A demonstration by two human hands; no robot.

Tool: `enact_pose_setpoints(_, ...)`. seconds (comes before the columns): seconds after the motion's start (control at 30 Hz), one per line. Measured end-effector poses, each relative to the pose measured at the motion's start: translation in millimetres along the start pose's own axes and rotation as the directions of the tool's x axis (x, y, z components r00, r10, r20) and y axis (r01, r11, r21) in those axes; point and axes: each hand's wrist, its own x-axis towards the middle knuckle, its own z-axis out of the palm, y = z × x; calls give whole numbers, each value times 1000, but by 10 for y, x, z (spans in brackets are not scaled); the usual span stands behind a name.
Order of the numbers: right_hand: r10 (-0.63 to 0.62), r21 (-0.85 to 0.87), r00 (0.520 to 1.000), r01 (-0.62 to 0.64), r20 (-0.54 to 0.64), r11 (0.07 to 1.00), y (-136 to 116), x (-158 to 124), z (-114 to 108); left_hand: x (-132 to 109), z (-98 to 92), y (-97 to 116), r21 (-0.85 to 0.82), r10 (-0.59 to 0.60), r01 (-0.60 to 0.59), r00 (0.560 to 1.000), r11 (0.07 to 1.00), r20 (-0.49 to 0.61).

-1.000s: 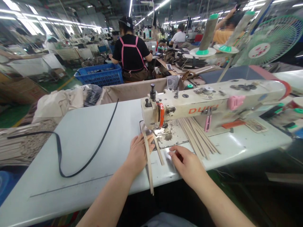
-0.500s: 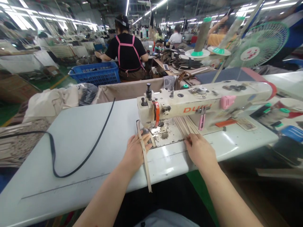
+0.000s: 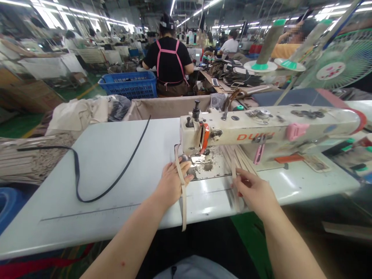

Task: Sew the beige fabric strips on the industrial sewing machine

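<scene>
My left hand [image 3: 173,180] lies by the needle area of the sewing machine [image 3: 229,128], fingers stretched out and thumb apart. Over its fingers runs a narrow beige strap [image 3: 183,205], whose lower end hangs past the table's front edge. Whether anything is under the palm is hidden. To the right, my right hand [image 3: 252,190] pinches another beige strip [image 3: 233,166], upright and somewhat blurred, its lower end near the table edge. Behind that hand a bundle of similar beige strips [image 3: 245,161] rests on the machine bed, under the arm.
A long black strap [image 3: 113,186] curves across the left of the white table [image 3: 104,145]. Beige fabric pieces [image 3: 35,159] are stacked at far left. Behind stand a blue basket [image 3: 128,85] and a co-worker [image 3: 168,58]. Thread cones [image 3: 269,46] and a fan [image 3: 331,71] are at right.
My right hand has lifted one strip away from the bundle and drawn it towards me. My left hand stays beside the needle with the strap across it. The camera view has turned slightly left.
</scene>
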Motion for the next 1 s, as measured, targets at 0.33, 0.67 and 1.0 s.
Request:
enact_pose_setpoints(0.33,-23,479,982,-71,188,875,-180,-400,123,21,6,20,30,-6,6,1000,1000,5)
enact_pose_setpoints(0.67,-16,461,992,-43,125,886,14,-468,240,110,128,-208,-91,41,-52,993,994,-115)
enact_pose_setpoints(1.0,-122,278,941,32,314,960,38,-707,361,754,33,-516,-230,-42,9,989,973,-140)
